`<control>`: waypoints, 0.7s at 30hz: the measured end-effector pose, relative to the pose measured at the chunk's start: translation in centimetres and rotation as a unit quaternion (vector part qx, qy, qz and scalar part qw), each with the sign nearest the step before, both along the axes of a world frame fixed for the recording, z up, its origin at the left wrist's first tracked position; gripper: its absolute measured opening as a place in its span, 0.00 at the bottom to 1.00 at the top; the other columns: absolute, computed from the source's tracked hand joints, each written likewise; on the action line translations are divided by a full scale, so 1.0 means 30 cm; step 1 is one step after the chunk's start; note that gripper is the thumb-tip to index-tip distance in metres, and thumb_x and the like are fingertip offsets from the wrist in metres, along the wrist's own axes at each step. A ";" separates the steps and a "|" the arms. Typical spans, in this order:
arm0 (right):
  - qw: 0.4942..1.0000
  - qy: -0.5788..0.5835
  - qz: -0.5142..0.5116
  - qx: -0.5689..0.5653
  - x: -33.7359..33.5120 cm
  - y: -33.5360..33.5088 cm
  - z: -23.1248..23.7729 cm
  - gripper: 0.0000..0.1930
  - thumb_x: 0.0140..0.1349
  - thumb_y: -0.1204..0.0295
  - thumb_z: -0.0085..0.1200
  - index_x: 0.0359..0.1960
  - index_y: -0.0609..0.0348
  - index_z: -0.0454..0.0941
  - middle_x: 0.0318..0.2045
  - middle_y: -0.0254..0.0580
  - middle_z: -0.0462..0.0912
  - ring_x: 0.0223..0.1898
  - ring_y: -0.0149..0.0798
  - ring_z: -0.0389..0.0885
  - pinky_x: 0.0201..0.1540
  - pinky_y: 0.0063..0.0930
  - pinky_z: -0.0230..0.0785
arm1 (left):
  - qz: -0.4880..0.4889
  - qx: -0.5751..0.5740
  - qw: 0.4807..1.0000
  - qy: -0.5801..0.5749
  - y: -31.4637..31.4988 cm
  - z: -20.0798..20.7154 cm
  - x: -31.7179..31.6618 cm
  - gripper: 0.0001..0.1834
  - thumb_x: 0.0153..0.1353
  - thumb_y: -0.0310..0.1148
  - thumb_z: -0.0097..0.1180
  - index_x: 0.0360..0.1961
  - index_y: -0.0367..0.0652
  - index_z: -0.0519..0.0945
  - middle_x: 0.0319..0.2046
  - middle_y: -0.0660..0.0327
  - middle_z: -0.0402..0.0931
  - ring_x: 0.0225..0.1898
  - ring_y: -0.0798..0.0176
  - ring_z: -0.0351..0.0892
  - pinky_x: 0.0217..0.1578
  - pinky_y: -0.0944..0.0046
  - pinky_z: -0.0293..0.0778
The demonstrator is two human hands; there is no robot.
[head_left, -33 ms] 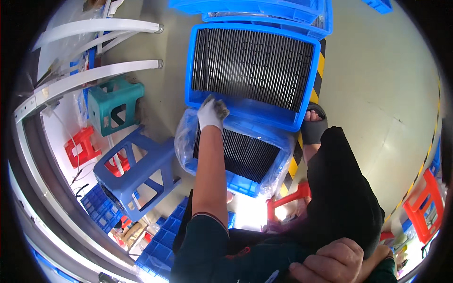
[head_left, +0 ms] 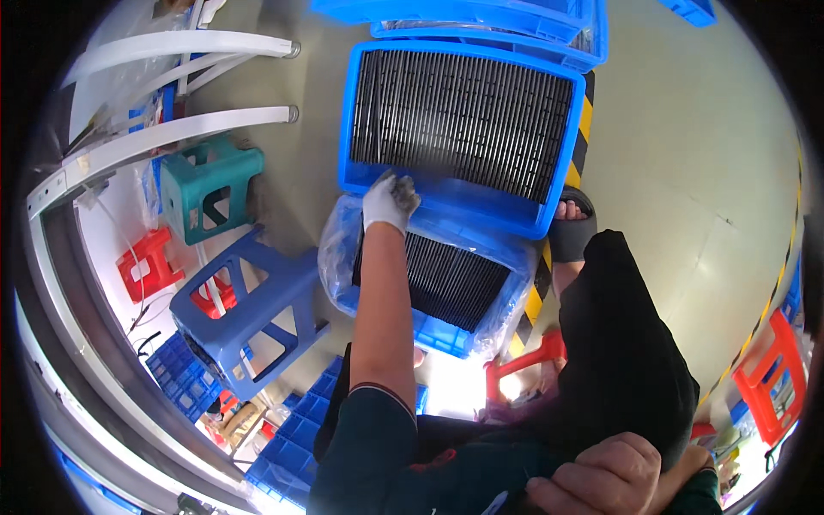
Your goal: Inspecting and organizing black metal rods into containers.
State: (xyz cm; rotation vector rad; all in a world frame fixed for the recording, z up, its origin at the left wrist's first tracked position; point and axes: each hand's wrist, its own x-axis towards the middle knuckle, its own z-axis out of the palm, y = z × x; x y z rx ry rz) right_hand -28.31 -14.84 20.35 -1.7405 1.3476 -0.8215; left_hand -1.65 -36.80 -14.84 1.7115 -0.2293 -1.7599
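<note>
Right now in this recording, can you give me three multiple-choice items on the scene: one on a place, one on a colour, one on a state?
1. Where is the gloved left hand?
A. on the near rim of the upper blue plastic crate of dark ribbed strips
B. on the teal plastic stool
C. on the floor

2. What colour is the stool nearest the left forearm?
A. red
B. blue
C. yellow

3. The lower blue crate is:
A. bare
B. upside down
C. wrapped in clear plastic film

Answers: 1 A, fingers rest on that rim; 2 B, the blue plastic stool stands beside the arm; 3 C, film bulges round it.
</note>
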 end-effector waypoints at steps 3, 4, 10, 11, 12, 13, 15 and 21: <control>0.999 -0.029 0.012 -0.004 0.010 -0.005 -0.017 0.14 0.47 0.68 0.56 0.36 0.59 0.84 0.32 0.45 0.79 0.33 0.41 0.77 0.31 0.30 0.74 | 0.059 0.053 0.997 0.016 -0.071 -0.022 0.084 0.10 0.69 0.30 0.41 0.44 0.36 0.71 0.34 0.50 0.79 0.27 0.55 0.77 0.30 0.55 0.79; 0.999 -0.045 0.017 -0.008 0.017 -0.009 -0.025 0.15 0.46 0.68 0.57 0.36 0.59 0.84 0.32 0.45 0.79 0.33 0.42 0.77 0.31 0.31 0.74 | 0.078 0.072 0.994 0.040 -0.088 -0.019 0.148 0.10 0.69 0.30 0.39 0.41 0.34 0.71 0.34 0.49 0.79 0.28 0.55 0.78 0.30 0.55 0.79; 0.999 -0.036 0.020 0.001 0.012 -0.010 -0.017 0.18 0.42 0.68 0.57 0.37 0.60 0.84 0.33 0.44 0.79 0.33 0.42 0.77 0.30 0.31 0.73 | 0.119 0.076 0.982 0.129 -0.082 -0.059 0.131 0.12 0.70 0.30 0.38 0.41 0.32 0.72 0.33 0.49 0.80 0.29 0.54 0.79 0.32 0.55 0.80; 0.999 -0.034 0.021 0.003 0.009 -0.010 -0.016 0.18 0.42 0.68 0.57 0.37 0.60 0.84 0.33 0.44 0.79 0.33 0.42 0.77 0.30 0.31 0.73 | 0.114 0.077 0.978 0.155 -0.083 -0.059 0.121 0.12 0.70 0.30 0.38 0.41 0.32 0.72 0.34 0.48 0.80 0.30 0.53 0.80 0.33 0.54 0.80; 0.999 -0.033 0.020 0.003 0.006 -0.011 -0.016 0.18 0.42 0.68 0.57 0.37 0.60 0.84 0.33 0.44 0.79 0.33 0.42 0.77 0.30 0.31 0.73 | 0.114 0.078 0.978 0.156 -0.078 -0.058 0.113 0.12 0.70 0.30 0.38 0.41 0.32 0.72 0.34 0.48 0.80 0.30 0.53 0.80 0.33 0.54 0.80; 0.999 -0.036 0.024 0.005 0.003 -0.011 -0.017 0.18 0.42 0.68 0.57 0.38 0.60 0.84 0.33 0.44 0.78 0.33 0.42 0.77 0.30 0.31 0.73 | 0.100 0.069 0.984 0.134 -0.067 -0.054 0.109 0.13 0.71 0.31 0.39 0.42 0.32 0.72 0.35 0.48 0.80 0.31 0.53 0.80 0.33 0.54 0.80; 0.999 -0.037 0.026 0.008 0.003 -0.012 -0.019 0.19 0.42 0.68 0.57 0.38 0.60 0.84 0.33 0.44 0.78 0.33 0.42 0.77 0.30 0.31 0.73 | 0.084 0.061 0.988 0.112 -0.052 -0.031 0.082 0.14 0.71 0.32 0.39 0.44 0.32 0.72 0.36 0.48 0.80 0.32 0.53 0.80 0.34 0.54 0.80; 0.999 -0.023 0.016 0.017 -0.003 -0.016 -0.001 0.19 0.41 0.69 0.58 0.38 0.60 0.84 0.33 0.43 0.78 0.33 0.42 0.77 0.30 0.31 0.73 | -0.002 0.017 1.000 -0.005 -0.037 -0.004 0.003 0.14 0.70 0.33 0.42 0.47 0.33 0.72 0.38 0.49 0.81 0.34 0.54 0.81 0.34 0.55 0.80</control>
